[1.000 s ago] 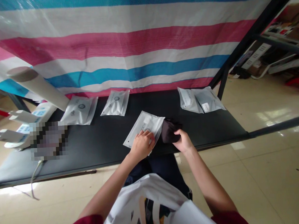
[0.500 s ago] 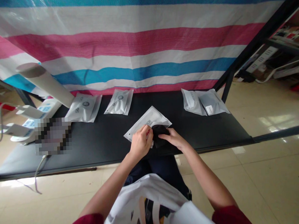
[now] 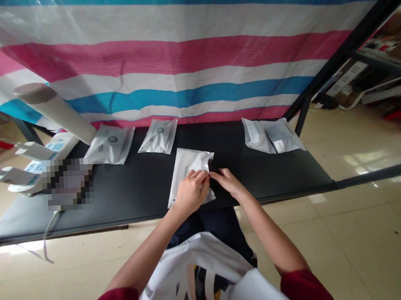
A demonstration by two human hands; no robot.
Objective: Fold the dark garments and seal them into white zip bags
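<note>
A frosted white zip bag (image 3: pixel 183 166) with printed lettering lies on the black tabletop in front of me, its mouth toward the right. My left hand (image 3: pixel 192 188) is closed on the bag near that mouth, fingers curled over its edge. At the opening, a soft-looking black item (image 3: pixel 214 165) shows only in part; whether it is cloth I cannot tell for sure. The fingers of my right hand (image 3: pixel 227 181) are pressed against the black item at the bag's mouth, with the fingertips partly hidden.
Filled frosted bags stand at the back: one bag (image 3: pixel 111 143) left, another bag (image 3: pixel 157 136) beside it, and a pair of bags (image 3: pixel 283 136) right. A white cylinder (image 3: pixel 57 112), a power strip (image 3: pixel 30 177) and a blurred-out device (image 3: pixel 68 183) with a cable occupy the left.
The bag has turned so its mouth faces right. Much less of the black item shows now, beside the bag's opening. My right hand has shifted slightly left and up.
</note>
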